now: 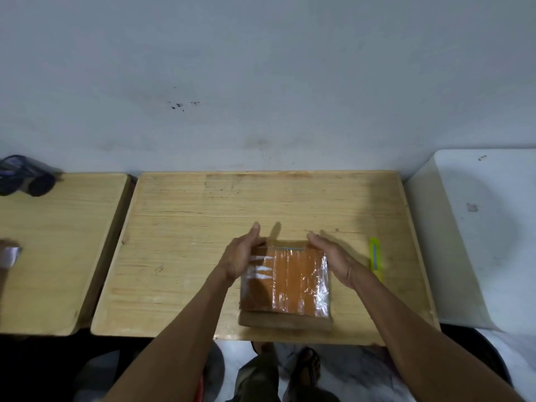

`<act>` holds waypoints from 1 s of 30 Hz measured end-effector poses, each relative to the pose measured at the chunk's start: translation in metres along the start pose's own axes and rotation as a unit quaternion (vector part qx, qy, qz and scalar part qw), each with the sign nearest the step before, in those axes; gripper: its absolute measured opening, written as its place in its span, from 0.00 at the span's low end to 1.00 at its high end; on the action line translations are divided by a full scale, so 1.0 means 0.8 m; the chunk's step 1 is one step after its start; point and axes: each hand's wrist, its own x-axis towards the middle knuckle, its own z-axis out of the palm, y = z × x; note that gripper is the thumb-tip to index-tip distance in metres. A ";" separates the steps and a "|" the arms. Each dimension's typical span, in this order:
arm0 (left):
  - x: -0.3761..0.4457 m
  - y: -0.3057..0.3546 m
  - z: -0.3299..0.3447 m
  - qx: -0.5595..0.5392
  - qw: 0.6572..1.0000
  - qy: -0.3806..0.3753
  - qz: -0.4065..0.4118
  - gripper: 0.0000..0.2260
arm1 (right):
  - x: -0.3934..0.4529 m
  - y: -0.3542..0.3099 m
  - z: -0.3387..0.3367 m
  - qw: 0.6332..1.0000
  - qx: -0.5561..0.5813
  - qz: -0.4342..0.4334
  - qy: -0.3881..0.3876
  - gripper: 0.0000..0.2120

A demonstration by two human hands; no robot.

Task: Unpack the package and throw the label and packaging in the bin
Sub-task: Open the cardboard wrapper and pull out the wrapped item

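Left hand (239,258) and right hand (333,256) flanking taped package (285,281) — fingers seemingly straight.

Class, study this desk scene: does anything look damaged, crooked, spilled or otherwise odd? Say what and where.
Nothing is spilled or broken. The package lies roughly square on the wooden desk between the left hand and right hand. Its clear tape is wrinkled, and the yellow utility knife lies beside it. Dark specks mark the wall.

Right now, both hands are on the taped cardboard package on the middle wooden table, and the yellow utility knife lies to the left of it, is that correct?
Not quite. The head view shows the yellow utility knife lying to the right of the package, beside the right hand. The rest holds: the left hand and right hand are both on the taped package on the middle wooden table.
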 end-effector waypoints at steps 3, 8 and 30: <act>0.002 -0.011 0.008 0.059 0.998 0.006 -0.004 0.32 | -0.002 0.002 -0.001 0.990 -0.140 -0.010 -0.001 0.37; 0.005 -0.030 0.021 0.168 0.986 -0.015 0.018 0.35 | 0.000 0.011 0.001 0.955 -0.296 -0.006 -0.021 0.33; 0.005 -0.104 0.060 0.459 0.881 0.046 0.103 0.30 | -0.005 0.071 0.060 0.846 -0.518 -0.046 0.116 0.33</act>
